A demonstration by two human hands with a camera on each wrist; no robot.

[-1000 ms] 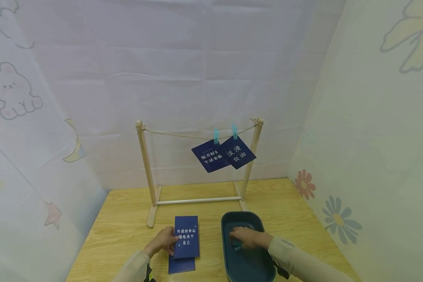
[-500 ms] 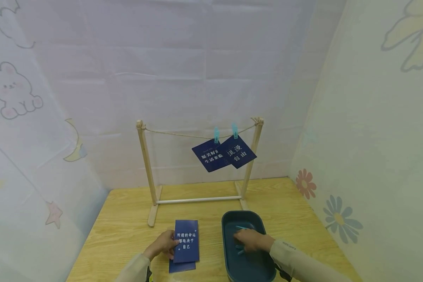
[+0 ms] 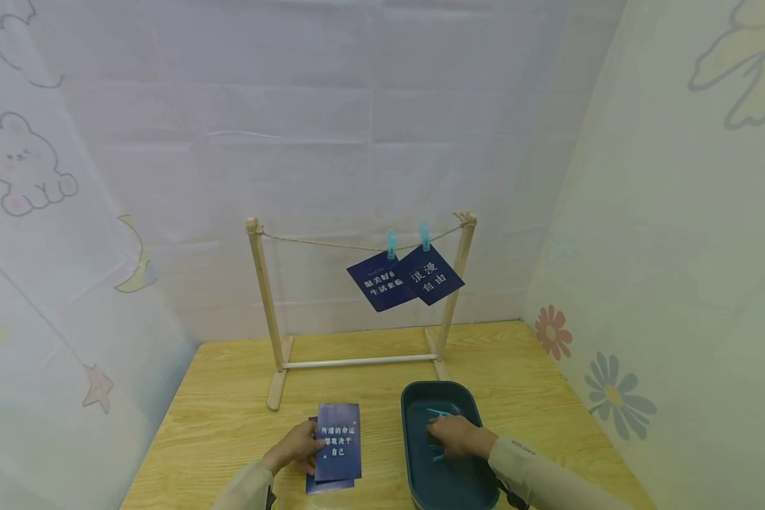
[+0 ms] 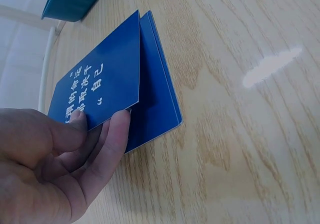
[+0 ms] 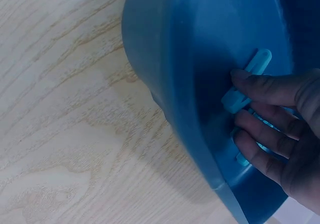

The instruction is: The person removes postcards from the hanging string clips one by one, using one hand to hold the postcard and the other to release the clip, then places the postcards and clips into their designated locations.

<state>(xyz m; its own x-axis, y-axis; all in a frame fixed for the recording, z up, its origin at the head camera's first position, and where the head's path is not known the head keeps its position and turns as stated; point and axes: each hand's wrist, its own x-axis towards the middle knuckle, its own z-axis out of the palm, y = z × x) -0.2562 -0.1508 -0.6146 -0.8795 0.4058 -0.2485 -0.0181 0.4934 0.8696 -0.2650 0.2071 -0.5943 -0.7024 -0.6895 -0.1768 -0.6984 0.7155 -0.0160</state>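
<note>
My left hand (image 3: 295,446) pinches a dark blue card (image 3: 339,440) with white characters, thumb on its face. The card is tilted up over other blue cards (image 4: 162,94) on the table. My right hand (image 3: 454,435) reaches into a dark teal basin (image 3: 409,467). In the right wrist view, its thumb lies across a light-blue clothespin (image 5: 261,61), with curled fingers against its other side. Another clothespin (image 5: 243,159) is partly hidden beneath the fingers. Two blue cards hang from the cord: a left card (image 3: 376,283) and a right card (image 3: 430,276) overlapping it.
Behind the hands stands a wooden frame (image 3: 265,297) with a cord (image 3: 325,244) strung between its posts. Two light-blue clothespins (image 3: 392,244) grip the cord. A white crossbar (image 3: 360,362) joins the feet. Printed cloth walls surround the wooden table (image 3: 217,418).
The card in my left hand has shifted toward me over the cards beneath. My right hand has moved slightly right within the basin, and clothespins show on both sides of it.
</note>
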